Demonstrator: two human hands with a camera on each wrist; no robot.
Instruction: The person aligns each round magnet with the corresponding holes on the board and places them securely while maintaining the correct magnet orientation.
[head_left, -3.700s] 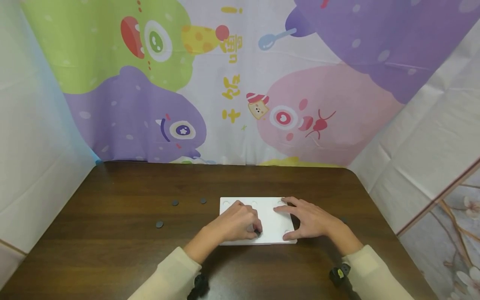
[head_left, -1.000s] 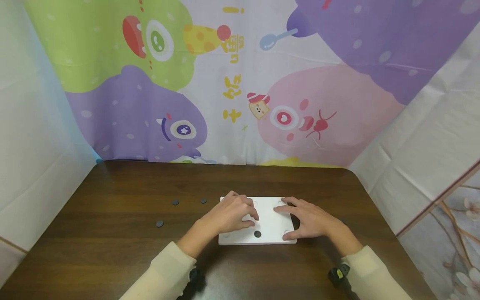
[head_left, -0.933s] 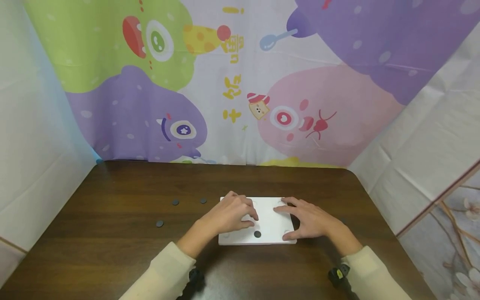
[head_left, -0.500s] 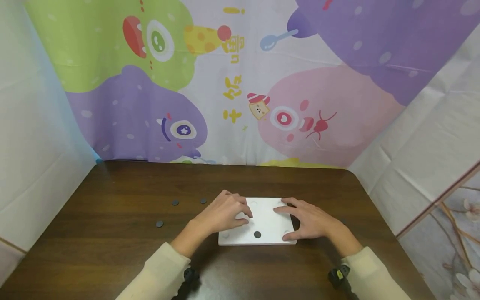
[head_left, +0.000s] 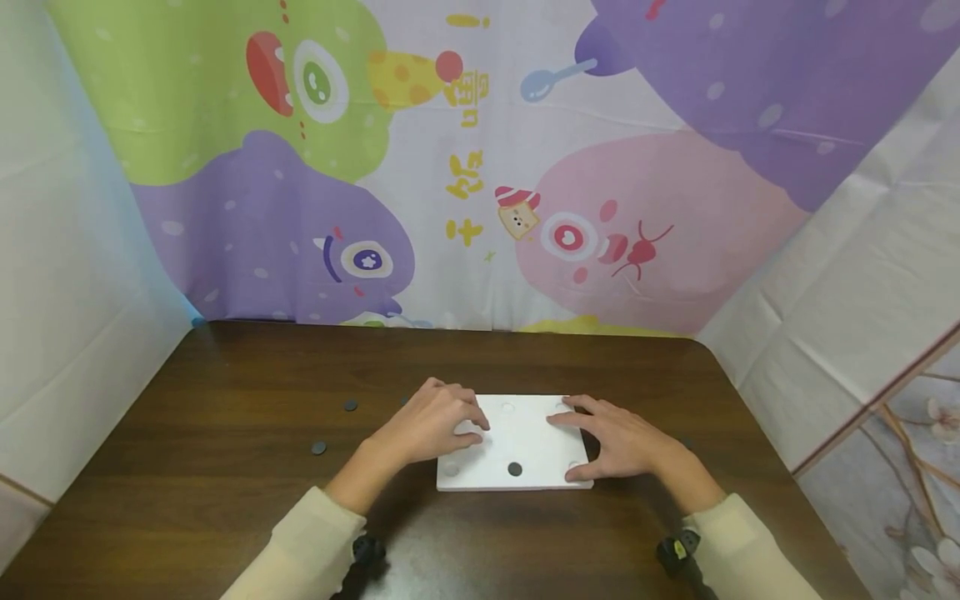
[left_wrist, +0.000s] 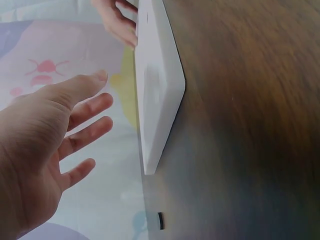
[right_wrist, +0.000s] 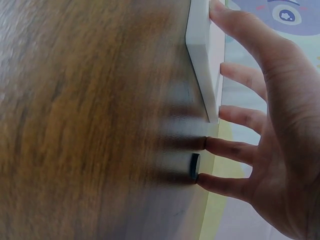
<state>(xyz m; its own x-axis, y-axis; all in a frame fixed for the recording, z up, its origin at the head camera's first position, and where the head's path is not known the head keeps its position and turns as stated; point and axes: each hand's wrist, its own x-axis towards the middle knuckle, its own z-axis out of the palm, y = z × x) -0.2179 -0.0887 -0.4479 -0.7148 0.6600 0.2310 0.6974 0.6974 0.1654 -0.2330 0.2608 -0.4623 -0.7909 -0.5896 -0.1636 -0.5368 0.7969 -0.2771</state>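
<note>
A white rectangular board (head_left: 532,446) with shallow round recesses lies on the table. One dark round disc (head_left: 515,469) sits at its front middle. My left hand (head_left: 435,421) hovers over the board's left part, fingers loosely bent and holding nothing; in the left wrist view a gap shows between the fingers and the board (left_wrist: 150,85). At the right end, my right hand (head_left: 630,437) rests its thumb and some fingertips on the board, fingers spread. Another dark disc (right_wrist: 195,166) is on the table by that hand's little finger in the right wrist view.
Left of the board, two dark discs (head_left: 351,406) (head_left: 318,448) lie on the brown wooden table (head_left: 247,492). A third disc (head_left: 404,401) is mostly hidden behind my left hand. A cartoon-printed curtain (head_left: 480,283) hangs at the table's back edge.
Earlier my left fingers were at the dark disc on the board's front middle. They have let go, and the hand has moved up and left. My right hand has stayed still.
</note>
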